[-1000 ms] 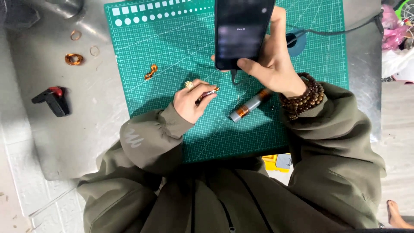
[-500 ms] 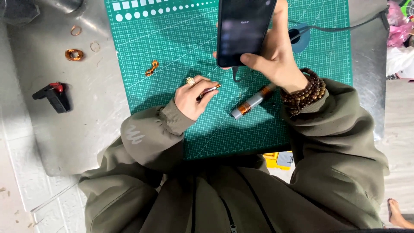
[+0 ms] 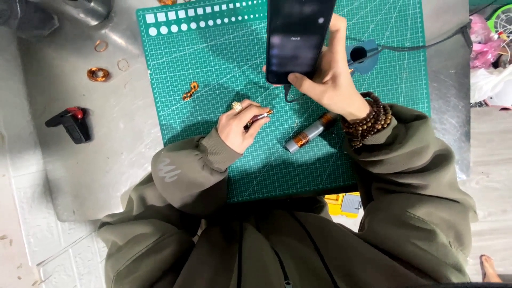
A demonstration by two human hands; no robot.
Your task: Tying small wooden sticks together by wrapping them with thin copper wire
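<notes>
Fingers (image 3: 250, 118) of left hand (image 3: 238, 128) curled shut around a small metallic rod (image 3: 259, 117), low over green cutting mat (image 3: 213, 48). Right hand (image 3: 330, 88) raised, wrapped around dark phone (image 3: 296, 37), screen facing up, beaded bracelet (image 3: 369, 121) at wrist. Grey cylinder with copper winding (image 3: 306, 135) lying on mat just beside right wrist. Copper coil (image 3: 98, 73) and black-red tool (image 3: 71, 122) well apart on grey surface (image 3: 117, 138).

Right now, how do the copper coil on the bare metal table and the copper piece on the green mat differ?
The copper coil is a round flat ring; the copper piece is long and twisted. The coil lies on the grey metal table, the piece on the green cutting mat, nearer the left hand. Both lie untouched.
</notes>
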